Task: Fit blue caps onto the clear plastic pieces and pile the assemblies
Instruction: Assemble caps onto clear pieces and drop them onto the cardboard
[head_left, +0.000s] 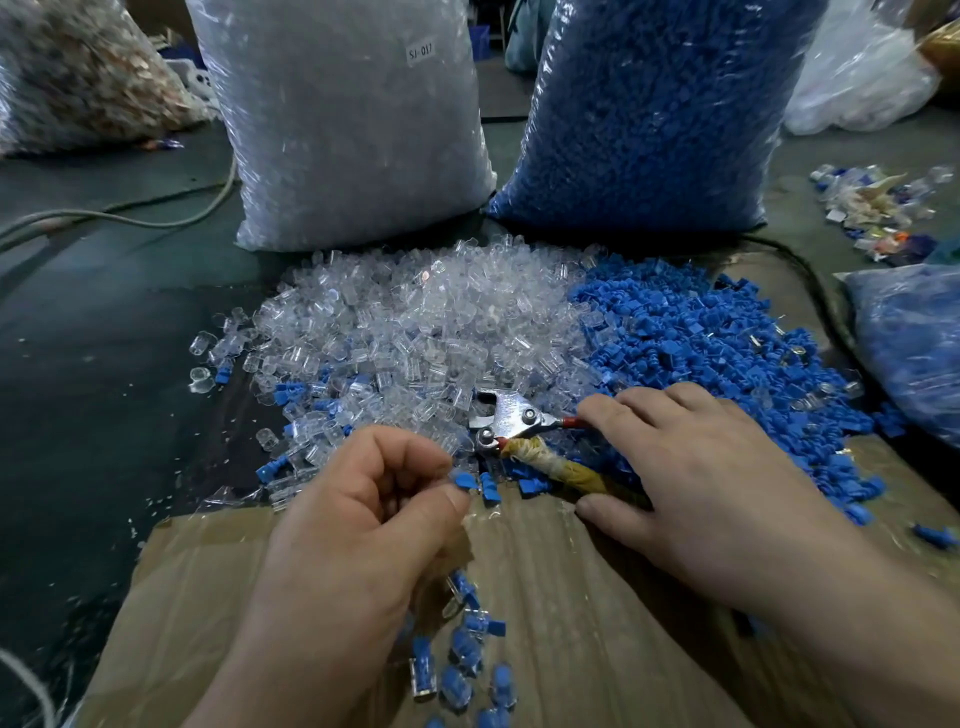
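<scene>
Blue plastic cap (462, 480), small: pinched at the tips of your left hand (358, 519), thumb and curled fingers closed on it. It juts rightward, toward your right hand (711, 483) (too small to read its long axis or which end leads).

Right hand: fingers spread and fairly straight, lying over the metal plier-like tool (511, 415). Forefinger touches its red handle, thumb lies beside the yellow-wrapped one. No grip shows.

Heap of clear plastic pieces (415, 322): straight ahead of your left fingertips, just beyond them, so your left hand is the nearer. Pieces lie every way, and the next one picked will likely need turning to meet the cap.

Heap of loose blue caps (701, 338): ahead and right, running past your right hand.

Pile of capped assemblies (462, 660): on the brown cardboard sheet (597, 623), below your left wrist, on your side.

Tall bag of clear pieces (343, 130) and tall bag of blue caps (649, 114): upright behind the heaps.
</scene>
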